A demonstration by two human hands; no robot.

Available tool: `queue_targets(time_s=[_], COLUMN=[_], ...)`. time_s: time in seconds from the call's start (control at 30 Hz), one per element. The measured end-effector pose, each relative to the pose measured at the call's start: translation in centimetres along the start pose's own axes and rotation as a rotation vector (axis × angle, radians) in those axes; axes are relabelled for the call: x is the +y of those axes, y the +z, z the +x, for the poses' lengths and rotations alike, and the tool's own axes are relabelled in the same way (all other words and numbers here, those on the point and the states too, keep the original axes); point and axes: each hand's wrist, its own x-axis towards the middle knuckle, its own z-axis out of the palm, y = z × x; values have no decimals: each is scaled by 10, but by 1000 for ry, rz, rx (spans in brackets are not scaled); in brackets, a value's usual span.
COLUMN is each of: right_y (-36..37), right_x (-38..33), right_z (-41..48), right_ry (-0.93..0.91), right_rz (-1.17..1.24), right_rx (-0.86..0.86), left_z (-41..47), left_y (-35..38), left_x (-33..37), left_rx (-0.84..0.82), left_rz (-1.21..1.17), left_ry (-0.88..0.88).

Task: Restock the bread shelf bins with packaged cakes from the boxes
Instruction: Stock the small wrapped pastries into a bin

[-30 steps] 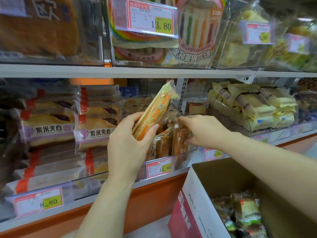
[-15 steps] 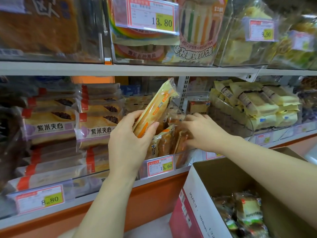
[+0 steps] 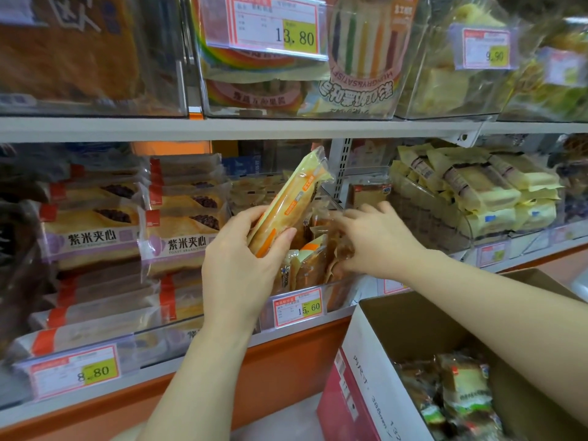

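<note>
The left hand (image 3: 235, 262) grips a yellow-orange packaged cake (image 3: 292, 198), tilted, lower end just above the clear bin (image 3: 337, 291). The right hand (image 3: 375, 240) reaches into that bin, fingers bent among the brown packs (image 3: 313, 265) standing there; whether it pinches one I cannot tell. The neighbouring bins hold stacked sandwich breads (image 3: 178, 240) and pale yellow rolls (image 3: 496, 189). Below right, an open cardboard box (image 3: 413, 319) contains more wrapped cakes (image 3: 464, 386).
</note>
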Motion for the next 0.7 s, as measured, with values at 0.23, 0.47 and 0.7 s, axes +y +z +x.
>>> queue_targets(time_s=[0.23,0.47,0.7], right_y=[2,-18,7], right_x=[6,1,-3], right_z=[-9,8,3], right_ry=[41,3,-30], right_rz=[50,47,-8], right_rx=[-181,-194,-196], left_z=[-1,-1,-2], left_y=[3,5,4], left_x=[0,-1,-3], left_rx=[-24,-38,-33], left_rz=[18,25,24], left_ry=[10,8,3])
